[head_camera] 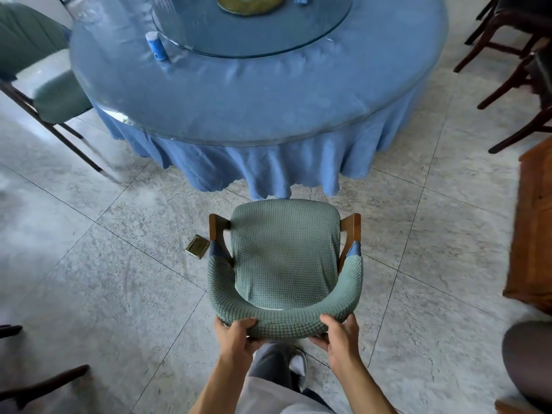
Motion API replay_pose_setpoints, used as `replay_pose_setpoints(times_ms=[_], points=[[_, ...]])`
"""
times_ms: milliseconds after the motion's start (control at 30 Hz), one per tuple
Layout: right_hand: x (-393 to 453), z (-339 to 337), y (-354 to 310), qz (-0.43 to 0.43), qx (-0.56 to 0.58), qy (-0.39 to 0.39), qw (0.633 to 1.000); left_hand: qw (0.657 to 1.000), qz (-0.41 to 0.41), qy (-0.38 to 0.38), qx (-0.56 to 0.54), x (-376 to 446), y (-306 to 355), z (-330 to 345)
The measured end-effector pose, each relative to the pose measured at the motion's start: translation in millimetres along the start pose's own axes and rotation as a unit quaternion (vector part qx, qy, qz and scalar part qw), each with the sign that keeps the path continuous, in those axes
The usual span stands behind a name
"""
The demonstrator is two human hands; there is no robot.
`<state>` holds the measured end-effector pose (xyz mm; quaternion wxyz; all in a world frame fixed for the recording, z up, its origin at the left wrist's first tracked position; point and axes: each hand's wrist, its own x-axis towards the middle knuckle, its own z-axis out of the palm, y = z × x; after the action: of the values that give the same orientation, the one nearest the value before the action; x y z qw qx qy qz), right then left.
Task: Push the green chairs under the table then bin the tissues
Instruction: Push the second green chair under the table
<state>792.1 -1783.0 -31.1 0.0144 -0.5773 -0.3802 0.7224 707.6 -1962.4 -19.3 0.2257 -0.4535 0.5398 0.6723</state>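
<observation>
- Gripping the green chair [285,258] backrest, left hand [236,333] and right hand [339,334] curl their fingers round it.
- Chair stands short of the table [254,115], seat facing it, straight ahead.

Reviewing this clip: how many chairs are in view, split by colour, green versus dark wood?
Green chairs: 2, one gripped at its backrest by the left hand and right hand, one at the table's left.
Dark wooden chairs, only partly in frame: at least 2, upper right and lower left.
Total: at least 4 chairs.
</observation>
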Motion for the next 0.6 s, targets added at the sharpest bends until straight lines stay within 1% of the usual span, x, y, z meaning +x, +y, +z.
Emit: replay_pose_setpoints(times_ms=[267,600], points=[[36,29,-41,-0.021,-0.012,-0.018,1.0,1.0,0.009,0.0,-0.003,17,35,47],[89,90,-111,-0.029,-0.019,-0.034,0.999,1.0,0.001,-0.005,-0.005,58,95,112]])
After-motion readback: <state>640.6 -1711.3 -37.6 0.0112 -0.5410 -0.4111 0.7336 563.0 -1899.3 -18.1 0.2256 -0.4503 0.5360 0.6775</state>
